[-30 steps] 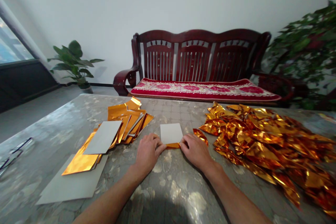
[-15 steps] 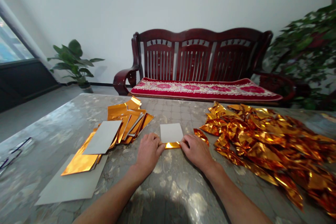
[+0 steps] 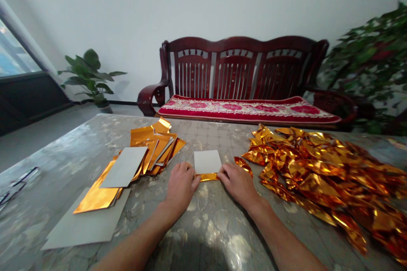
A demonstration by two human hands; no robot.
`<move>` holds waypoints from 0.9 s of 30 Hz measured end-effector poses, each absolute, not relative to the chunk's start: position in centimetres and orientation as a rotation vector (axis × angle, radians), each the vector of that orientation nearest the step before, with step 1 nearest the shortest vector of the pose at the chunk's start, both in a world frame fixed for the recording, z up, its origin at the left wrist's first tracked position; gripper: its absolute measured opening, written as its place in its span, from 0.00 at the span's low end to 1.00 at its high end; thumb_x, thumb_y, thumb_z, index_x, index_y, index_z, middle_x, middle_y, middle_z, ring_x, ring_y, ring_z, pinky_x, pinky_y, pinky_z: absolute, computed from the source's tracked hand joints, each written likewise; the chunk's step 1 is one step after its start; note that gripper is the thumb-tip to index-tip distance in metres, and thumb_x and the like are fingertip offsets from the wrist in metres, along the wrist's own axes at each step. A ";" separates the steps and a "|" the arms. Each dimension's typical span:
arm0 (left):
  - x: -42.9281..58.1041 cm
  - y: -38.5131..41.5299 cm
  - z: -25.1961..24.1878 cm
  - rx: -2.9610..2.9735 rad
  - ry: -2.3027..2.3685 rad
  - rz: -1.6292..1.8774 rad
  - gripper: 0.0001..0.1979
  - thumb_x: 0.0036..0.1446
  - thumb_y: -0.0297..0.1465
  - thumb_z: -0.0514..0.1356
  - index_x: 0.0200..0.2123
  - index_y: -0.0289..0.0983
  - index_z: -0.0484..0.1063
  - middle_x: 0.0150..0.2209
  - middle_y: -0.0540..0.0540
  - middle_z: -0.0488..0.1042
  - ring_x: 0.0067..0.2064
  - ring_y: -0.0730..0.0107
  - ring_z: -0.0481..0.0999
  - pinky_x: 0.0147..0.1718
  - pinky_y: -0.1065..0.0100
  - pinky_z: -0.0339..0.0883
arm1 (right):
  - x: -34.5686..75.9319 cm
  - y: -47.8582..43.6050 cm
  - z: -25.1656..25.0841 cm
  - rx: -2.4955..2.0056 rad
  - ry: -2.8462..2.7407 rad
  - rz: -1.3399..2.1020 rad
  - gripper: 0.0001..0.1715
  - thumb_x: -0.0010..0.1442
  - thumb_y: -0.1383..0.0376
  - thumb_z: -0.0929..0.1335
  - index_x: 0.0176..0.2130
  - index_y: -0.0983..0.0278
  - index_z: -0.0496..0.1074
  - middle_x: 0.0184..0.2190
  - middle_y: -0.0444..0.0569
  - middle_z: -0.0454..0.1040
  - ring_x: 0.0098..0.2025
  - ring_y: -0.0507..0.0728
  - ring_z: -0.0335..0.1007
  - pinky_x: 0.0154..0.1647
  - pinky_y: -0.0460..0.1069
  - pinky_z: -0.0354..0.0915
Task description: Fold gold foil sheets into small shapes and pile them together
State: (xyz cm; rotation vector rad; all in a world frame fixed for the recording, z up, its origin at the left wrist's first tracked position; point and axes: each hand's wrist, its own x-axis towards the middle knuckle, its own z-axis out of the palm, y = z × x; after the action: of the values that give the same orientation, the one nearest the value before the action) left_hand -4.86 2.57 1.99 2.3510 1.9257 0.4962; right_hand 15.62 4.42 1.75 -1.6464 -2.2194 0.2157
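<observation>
A small sheet (image 3: 207,161), white side up, lies on the marble-patterned table (image 3: 210,228) with its near edge turned up in a narrow gold strip (image 3: 208,176). My left hand (image 3: 180,186) pinches the strip's left end with curled fingers. My right hand (image 3: 238,182) pinches its right end the same way. A pile of flat gold and white sheets (image 3: 149,148) lies to the left of my hands. A big heap of folded gold foil pieces (image 3: 321,173) lies to the right.
A large white sheet (image 3: 82,226) with a gold sheet (image 3: 95,197) on it lies at the near left. Glasses (image 3: 14,188) rest at the table's left edge. Behind the table stands a red wooden bench (image 3: 241,80), with potted plants (image 3: 89,76) at both sides.
The folded gold strip at the sheet's near edge has been pressed a little flatter under both hands. The hands have barely shifted.
</observation>
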 end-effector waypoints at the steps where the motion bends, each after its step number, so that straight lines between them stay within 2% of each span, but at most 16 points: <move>1: -4.9 2.6 1.9 2.351 1.929 0.498 0.09 0.61 0.35 0.59 0.32 0.37 0.74 0.41 0.43 0.72 0.46 0.59 0.69 0.48 0.60 0.62 | 15.6 4.4 1.7 -1.646 -2.218 0.213 0.09 0.64 0.62 0.66 0.32 0.61 0.71 0.33 0.46 0.76 0.37 0.55 0.70 0.36 0.48 0.55; 11: -4.8 2.5 1.9 2.321 1.948 0.503 0.07 0.59 0.34 0.60 0.30 0.38 0.71 0.40 0.44 0.71 0.45 0.59 0.69 0.47 0.60 0.62 | 15.4 4.3 1.6 -1.686 -2.208 0.175 0.08 0.63 0.63 0.66 0.32 0.61 0.71 0.33 0.45 0.75 0.37 0.56 0.69 0.36 0.49 0.55; 13: -4.8 2.5 1.9 2.297 1.962 0.535 0.05 0.59 0.33 0.61 0.35 0.38 0.72 0.41 0.45 0.70 0.46 0.59 0.68 0.48 0.60 0.62 | 15.3 4.2 1.5 -1.700 -2.184 0.185 0.07 0.63 0.63 0.67 0.32 0.61 0.70 0.33 0.46 0.75 0.38 0.56 0.69 0.37 0.49 0.55; 16: -4.8 2.3 2.0 2.319 1.947 0.643 0.13 0.58 0.32 0.62 0.46 0.39 0.71 0.48 0.44 0.69 0.49 0.59 0.67 0.49 0.59 0.61 | 15.1 4.1 1.5 -1.686 -2.161 0.148 0.03 0.62 0.65 0.67 0.35 0.61 0.70 0.35 0.47 0.75 0.40 0.57 0.68 0.39 0.50 0.57; 18: -4.9 2.2 2.0 2.405 1.863 0.676 0.15 0.60 0.31 0.61 0.50 0.43 0.71 0.50 0.44 0.69 0.51 0.59 0.66 0.49 0.58 0.60 | 14.9 4.0 1.4 -1.637 -2.186 0.104 0.02 0.63 0.66 0.66 0.35 0.61 0.69 0.37 0.48 0.74 0.42 0.58 0.67 0.41 0.50 0.57; 22: -4.8 2.1 1.8 2.608 1.599 0.532 0.11 0.64 0.31 0.56 0.46 0.47 0.76 0.42 0.46 0.74 0.46 0.60 0.69 0.44 0.60 0.59 | 14.5 3.8 1.4 -1.568 -2.258 0.083 0.05 0.64 0.69 0.64 0.35 0.60 0.69 0.37 0.47 0.73 0.42 0.58 0.67 0.42 0.50 0.58; 27: -4.4 1.5 1.8 2.758 1.545 0.366 0.11 0.66 0.31 0.54 0.45 0.44 0.75 0.40 0.46 0.75 0.43 0.60 0.70 0.43 0.58 0.59 | 13.7 3.4 1.7 -1.695 -2.241 0.097 0.06 0.64 0.69 0.63 0.35 0.61 0.70 0.37 0.49 0.73 0.41 0.58 0.69 0.41 0.50 0.58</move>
State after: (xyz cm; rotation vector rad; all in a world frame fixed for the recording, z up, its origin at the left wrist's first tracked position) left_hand -4.36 1.55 1.81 2.7577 1.5446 0.3662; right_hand 13.73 3.44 1.70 -1.6949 -2.2410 0.0974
